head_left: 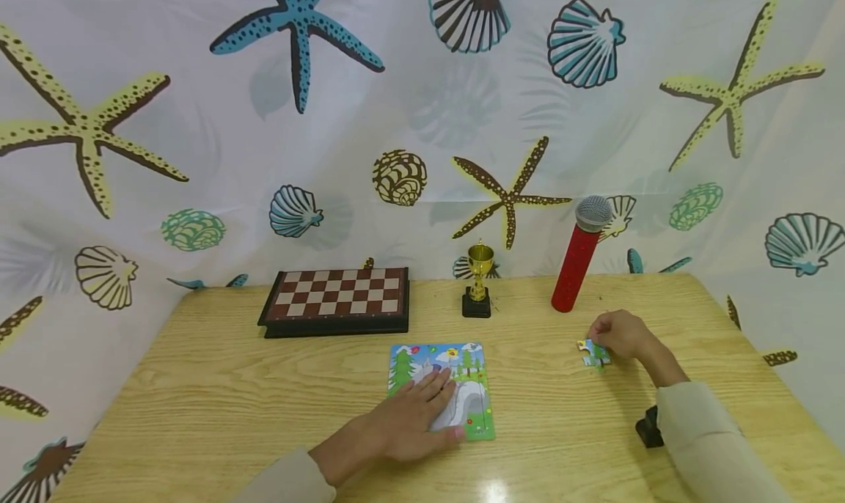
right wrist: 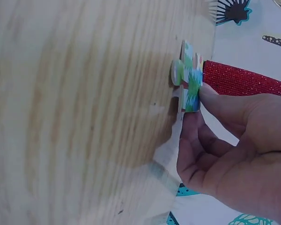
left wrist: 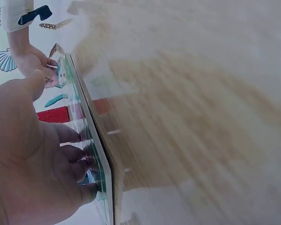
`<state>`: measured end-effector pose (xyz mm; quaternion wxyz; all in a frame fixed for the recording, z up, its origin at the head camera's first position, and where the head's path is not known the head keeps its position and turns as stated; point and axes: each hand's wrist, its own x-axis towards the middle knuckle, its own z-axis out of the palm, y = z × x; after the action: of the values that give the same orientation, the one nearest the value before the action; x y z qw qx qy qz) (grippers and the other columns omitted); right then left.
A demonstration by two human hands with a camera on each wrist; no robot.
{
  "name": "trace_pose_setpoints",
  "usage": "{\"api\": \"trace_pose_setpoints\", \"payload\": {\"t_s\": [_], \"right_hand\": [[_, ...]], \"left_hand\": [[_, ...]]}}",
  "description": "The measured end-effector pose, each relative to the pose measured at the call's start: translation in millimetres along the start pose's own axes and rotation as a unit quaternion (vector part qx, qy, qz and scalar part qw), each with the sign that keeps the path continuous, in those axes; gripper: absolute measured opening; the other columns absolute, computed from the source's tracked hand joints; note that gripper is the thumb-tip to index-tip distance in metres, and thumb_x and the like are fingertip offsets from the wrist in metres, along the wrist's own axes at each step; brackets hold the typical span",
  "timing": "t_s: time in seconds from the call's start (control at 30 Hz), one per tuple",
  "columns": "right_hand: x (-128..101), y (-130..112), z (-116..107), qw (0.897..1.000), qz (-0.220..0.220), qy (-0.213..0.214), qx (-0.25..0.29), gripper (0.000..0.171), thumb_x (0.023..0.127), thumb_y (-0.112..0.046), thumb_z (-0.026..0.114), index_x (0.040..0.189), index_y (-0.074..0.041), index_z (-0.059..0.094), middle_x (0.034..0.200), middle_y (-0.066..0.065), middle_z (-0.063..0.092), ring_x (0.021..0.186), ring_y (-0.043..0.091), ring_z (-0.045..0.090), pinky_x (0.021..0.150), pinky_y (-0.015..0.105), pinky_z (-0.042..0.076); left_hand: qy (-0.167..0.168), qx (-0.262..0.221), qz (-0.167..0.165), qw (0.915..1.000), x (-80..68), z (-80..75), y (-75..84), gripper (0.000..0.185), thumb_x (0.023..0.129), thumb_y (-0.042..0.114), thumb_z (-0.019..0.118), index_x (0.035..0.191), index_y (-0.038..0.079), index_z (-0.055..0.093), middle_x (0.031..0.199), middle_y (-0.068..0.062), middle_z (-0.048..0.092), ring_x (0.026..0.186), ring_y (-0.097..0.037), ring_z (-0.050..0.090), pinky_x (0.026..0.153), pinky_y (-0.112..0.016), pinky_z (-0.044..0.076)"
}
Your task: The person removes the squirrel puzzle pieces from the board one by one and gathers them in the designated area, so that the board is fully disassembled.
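My left hand [head_left: 412, 419] lies spread over a colourful jigsaw puzzle [head_left: 475, 397] with trees and flowers, its fingers resting on the picture and hiding part of it. In the left wrist view the fingertips touch the top of the puzzle [left wrist: 99, 159], which is a thin flat board. To the right, my right hand [head_left: 623, 333] pinches a jigsaw piece [head_left: 597, 354] by one edge between thumb and fingers. The right wrist view shows this piece [right wrist: 192, 82], green and blue with a rounded knob, close over the wooden table.
A folded chessboard case [head_left: 338, 295] lies at the back left. Behind the puzzle stands a small gold trophy cup [head_left: 479, 279]. Farther right is a red microphone [head_left: 576, 268] with a grey mesh head, upright and leaning slightly. A shell-patterned cloth [head_left: 396, 122] hangs behind the table [head_left: 218, 386].
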<state>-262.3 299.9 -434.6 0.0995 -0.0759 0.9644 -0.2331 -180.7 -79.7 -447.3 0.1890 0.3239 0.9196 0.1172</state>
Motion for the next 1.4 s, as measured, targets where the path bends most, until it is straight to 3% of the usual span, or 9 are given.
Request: {"api": "trace_pose_setpoints", "payload": {"t_s": [0.37,0.57,0.73,1.0,1.1,1.4], "right_hand": [[3,-9,7,0.999,-0.002,0.043,-0.001,0.011,0.09,-0.008,0.059,0.086,0.0,0.067,0.081,0.009,0.066,0.074,0.017,0.055,0.072,0.036,0.047],[8,-40,16,0.997,-0.039,0.059,0.032,0.011,0.089,-0.007,0.058,0.089,0.0,0.067,0.081,0.01,0.066,0.07,0.016,0.055,0.064,0.029,0.047],[16,-75,31,0.993,-0.073,0.071,0.053,0.006,0.087,-0.006,0.065,0.085,-0.001,0.068,0.081,0.01,0.068,0.073,0.018,0.061,0.062,0.028,0.048],[28,-129,59,0.995,-0.054,0.037,0.072,0.005,0.087,-0.01,0.068,0.088,-0.005,0.07,0.085,0.005,0.068,0.078,0.015,0.058,0.07,0.028,0.05],[32,-144,69,0.994,-0.066,0.036,0.079,0.005,0.087,-0.01,0.068,0.088,-0.005,0.07,0.084,0.004,0.068,0.079,0.014,0.059,0.072,0.029,0.051],[38,-170,91,0.989,-0.08,0.01,0.121,0.006,0.086,-0.011,0.07,0.087,-0.005,0.07,0.078,0.003,0.067,0.068,0.01,0.056,0.062,0.022,0.046]], "left_hand": [[0.022,-0.02,0.007,0.9995,-4.1,0.4,-5.0,0.077,0.096,0.063,0.025,0.152,0.01,0.02,0.16,-0.007,0.011,0.148,-0.024,0.012,0.119,-0.048,0.017],[0.03,-0.022,0.002,0.9993,-13.9,-7.7,-7.9,0.079,0.096,0.064,0.026,0.151,0.008,0.021,0.16,-0.008,0.014,0.148,-0.024,0.014,0.118,-0.047,0.019],[0.034,-0.024,-0.011,0.9991,-23.1,-12.7,-14.6,0.08,0.096,0.063,0.03,0.15,0.006,0.024,0.159,-0.009,0.018,0.147,-0.025,0.019,0.117,-0.05,0.021],[0.033,-0.025,-0.026,0.9988,-30.7,-13.2,-20.6,0.079,0.096,0.061,0.033,0.149,0.004,0.026,0.158,-0.011,0.021,0.146,-0.027,0.02,0.116,-0.053,0.022],[0.031,-0.024,-0.025,0.9989,-31.2,-11.9,-20.9,0.078,0.096,0.06,0.034,0.15,0.004,0.025,0.158,-0.01,0.02,0.147,-0.027,0.02,0.115,-0.054,0.022],[0.027,0.0,-0.021,0.9994,-29.2,-6.2,-24.0,0.075,0.097,0.059,0.034,0.15,0.007,0.027,0.159,-0.008,0.021,0.146,-0.027,0.022,0.114,-0.054,0.024]]}}
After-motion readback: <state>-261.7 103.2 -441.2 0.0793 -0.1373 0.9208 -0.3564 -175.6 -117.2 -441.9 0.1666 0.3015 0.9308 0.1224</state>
